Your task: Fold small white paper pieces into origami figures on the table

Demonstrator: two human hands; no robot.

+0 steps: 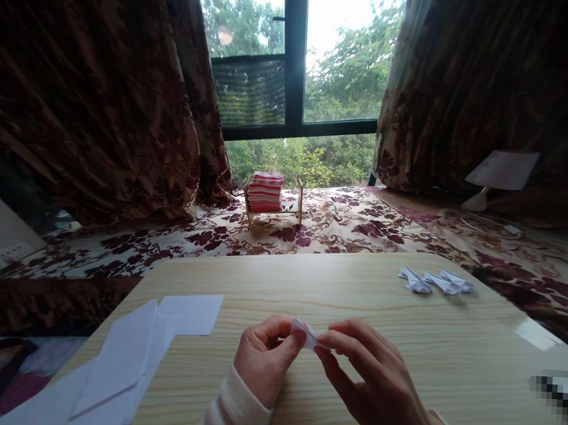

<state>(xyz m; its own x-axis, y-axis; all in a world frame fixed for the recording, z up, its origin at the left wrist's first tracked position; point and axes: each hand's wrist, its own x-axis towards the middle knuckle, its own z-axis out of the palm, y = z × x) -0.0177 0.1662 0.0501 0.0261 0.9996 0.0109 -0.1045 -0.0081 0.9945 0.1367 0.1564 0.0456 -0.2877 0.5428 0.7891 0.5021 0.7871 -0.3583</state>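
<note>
Between my two hands, just above the table, is a small folded piece of white paper (310, 335). My left hand (268, 352) pinches its left end between thumb and fingers. My right hand (371, 369) has thumb and index finger closed on its right end, with the other fingers bent above. Several folded white paper figures (435, 282) lie in a row at the table's far right. To the left, flat sheets of white paper (119, 350) overlap in a loose spread.
The light wooden table (271, 278) has rounded far corners. Beyond it, a floral-covered ledge (340, 225) holds a small rack (299, 204) with folded pink-and-white cloths (266, 192) and a white lamp (502, 170). Dark patterned curtains (128, 103) flank the window.
</note>
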